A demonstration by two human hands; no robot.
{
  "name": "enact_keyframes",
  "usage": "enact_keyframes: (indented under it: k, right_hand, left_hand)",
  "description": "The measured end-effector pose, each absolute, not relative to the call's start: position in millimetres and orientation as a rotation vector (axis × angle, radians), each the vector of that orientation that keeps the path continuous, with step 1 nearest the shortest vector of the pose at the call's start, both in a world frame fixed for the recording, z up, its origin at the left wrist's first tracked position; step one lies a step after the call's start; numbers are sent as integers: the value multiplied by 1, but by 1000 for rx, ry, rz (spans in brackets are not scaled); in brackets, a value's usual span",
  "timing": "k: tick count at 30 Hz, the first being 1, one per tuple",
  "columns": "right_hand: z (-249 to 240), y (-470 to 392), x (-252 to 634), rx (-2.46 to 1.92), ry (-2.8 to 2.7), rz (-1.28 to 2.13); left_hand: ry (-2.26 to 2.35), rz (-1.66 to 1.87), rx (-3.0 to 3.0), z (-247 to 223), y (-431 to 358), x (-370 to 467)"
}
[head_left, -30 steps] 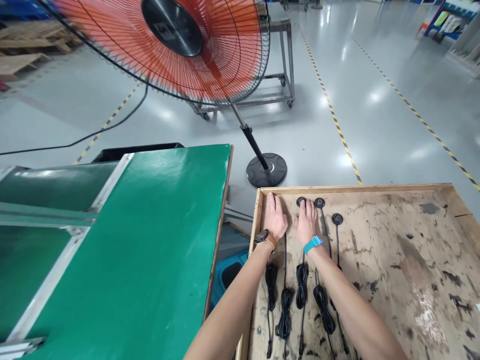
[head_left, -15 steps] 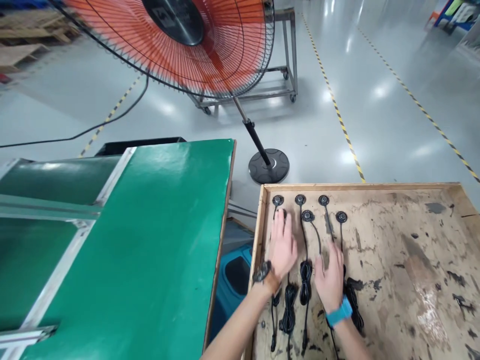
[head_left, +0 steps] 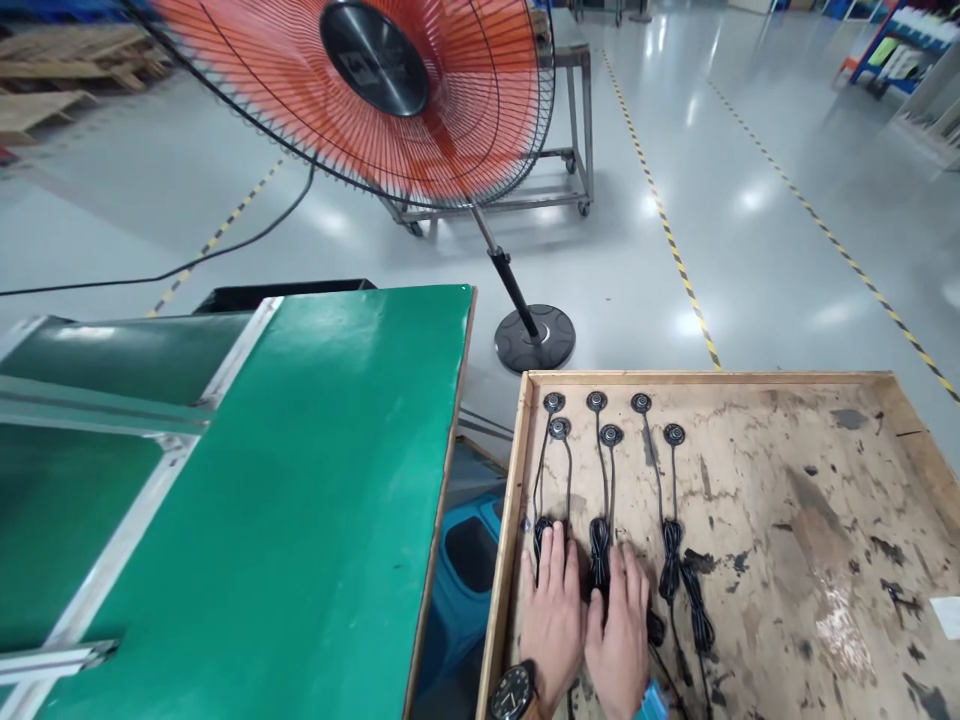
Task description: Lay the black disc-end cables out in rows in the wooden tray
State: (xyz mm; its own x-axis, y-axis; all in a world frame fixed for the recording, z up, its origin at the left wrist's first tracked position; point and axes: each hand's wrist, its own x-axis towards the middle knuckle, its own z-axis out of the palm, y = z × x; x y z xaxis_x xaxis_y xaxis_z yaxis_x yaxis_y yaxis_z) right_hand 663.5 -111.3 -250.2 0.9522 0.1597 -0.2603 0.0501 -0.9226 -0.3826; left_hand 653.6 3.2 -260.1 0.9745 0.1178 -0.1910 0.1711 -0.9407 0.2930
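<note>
Several black round discs with cables lie in two rows at the back left of the wooden tray [head_left: 705,378]; one disc [head_left: 674,434] is the rightmost. My left hand [head_left: 553,620], with a watch at the wrist, lies palm down over the leftmost cable bundles, fingers stretched out. Just right of it, my right hand [head_left: 621,630], with a blue band, rests flat beside and partly over the middle cable bundle [head_left: 599,550]. Two more bundles, one of them a coiled cable [head_left: 671,560], lie right of my right hand. What is under the palms is hidden.
A green-topped table [head_left: 337,480] stands left of the tray, with a blue bin [head_left: 457,590] in the gap. Ahead are an orange fan [head_left: 480,110] on a round base [head_left: 534,338] and a metal cart [head_left: 589,130]. A white piece [head_left: 946,616] lies at the tray's right.
Both hands have moved down toward the near side, from the discs and upper cables to the cable bundles. The second-row left disc is uncovered. The view has shifted slightly.
</note>
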Motion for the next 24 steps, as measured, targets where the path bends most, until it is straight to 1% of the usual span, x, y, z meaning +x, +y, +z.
enact_keyframes:
  k: [3,6,10,13,17,24]
  right_hand:
    - [-243,-116,670,-2719,-210,435]
    - [-237,-127,695,-2695,-189,407]
    - [-244,-136,746,-2698,-112,315]
    - [-259,-126,784,-2653,-126,401]
    - [-275,-100,822,-2649,-131,529]
    - [-286,-74,832,-2787,-162,670]
  left_hand:
    - [292,-237,2843,-255,0,653]
    - [350,-219,2793,-246,-8,654]
    - [205,-157,2666,-237,-25,662]
    - [119,-145,2608,-237,-39,668]
    - [191,-154,2610,-244,-48,666]
    - [405,-169,2590,-251,-55,653]
